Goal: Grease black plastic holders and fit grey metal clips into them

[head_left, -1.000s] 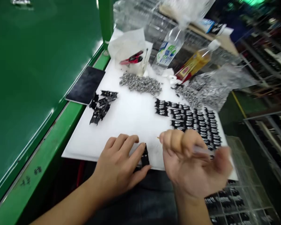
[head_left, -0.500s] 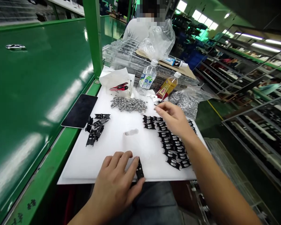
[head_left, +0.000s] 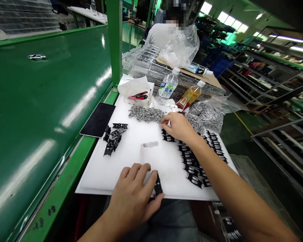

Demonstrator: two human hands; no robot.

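Gripping black part (head_left: 158,185) in left hand (head_left: 131,198), right hand (head_left: 178,127) by metal clips (head_left: 145,114)

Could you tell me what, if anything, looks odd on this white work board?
A pale grey smudge on the white board stands out: it sits alone on the bare surface, apart from the rows of black parts. It is too blurred to tell whether it is a scuff or residue.

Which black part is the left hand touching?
The lone strip by the board's near edge, under the left hand; the others lie apart in rows and a pile.
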